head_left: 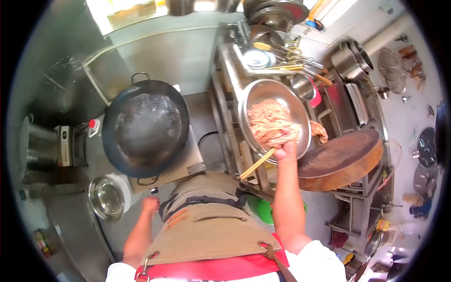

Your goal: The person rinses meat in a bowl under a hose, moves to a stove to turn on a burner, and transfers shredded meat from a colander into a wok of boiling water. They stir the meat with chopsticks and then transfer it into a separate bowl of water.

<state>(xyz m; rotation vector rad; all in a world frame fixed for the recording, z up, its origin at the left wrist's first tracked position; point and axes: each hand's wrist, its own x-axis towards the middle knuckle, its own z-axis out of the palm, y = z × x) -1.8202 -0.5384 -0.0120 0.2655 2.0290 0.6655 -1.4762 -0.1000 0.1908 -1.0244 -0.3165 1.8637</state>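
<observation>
My right hand (284, 149) is closed around a pair of chopsticks (256, 165) and reaches into a steel bowl (300, 141). Pale pink minced meat (270, 117) fills the near-left part of this bowl, and my fingers touch it. The chopsticks' ends point out over the rim toward me. My left hand (150, 205) is curled into a fist beside the stove's front edge, just below a small dark knob-like part (153, 190). What its fingers hold, if anything, is hidden. A large black wok (149, 122) sits on the stove, its inside wet and hazy.
A thick round wooden chopping block (345, 157) stands right of the bowl. Left of my fist is a shiny steel basin (107, 198). A red-capped bottle (94, 126) stands beside the wok. Whisks and utensils (293, 58) lie behind the bowl, near steel pots (351, 60).
</observation>
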